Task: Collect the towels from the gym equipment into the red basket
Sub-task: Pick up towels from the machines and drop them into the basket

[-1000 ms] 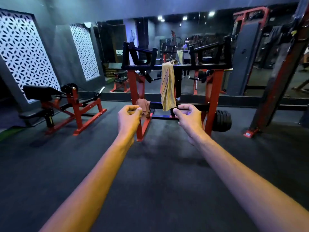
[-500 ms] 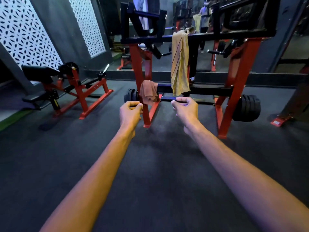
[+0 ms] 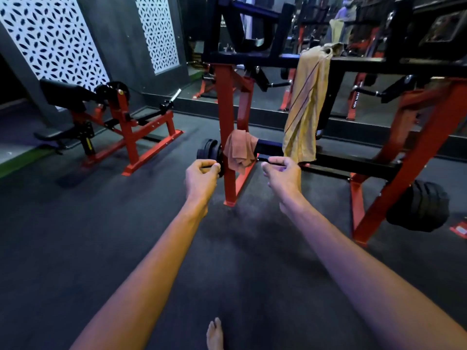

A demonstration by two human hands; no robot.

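Note:
A long yellow towel (image 3: 305, 104) hangs over the black top bar of a red and black weight machine (image 3: 225, 109). A small brown towel (image 3: 240, 152) is draped on the lower black bar beside the red upright. My left hand (image 3: 202, 178) reaches forward just left of the brown towel, fingers curled in with the thumb against the index finger, holding nothing. My right hand (image 3: 283, 178) is stretched out just below the yellow towel's bottom edge, fingers half curled and empty. No red basket is in view.
Black weight plates sit on the machine's left end (image 3: 207, 152) and right end (image 3: 417, 208). A second red bench machine (image 3: 121, 117) stands at the left by the patterned wall. A mirror runs behind the equipment. Dark rubber floor lies under my arms, with my bare foot (image 3: 214, 334) at the bottom.
I have walked closer, so the machine and both towels loom larger. Both hands stay outstretched and empty, now almost at the towels.

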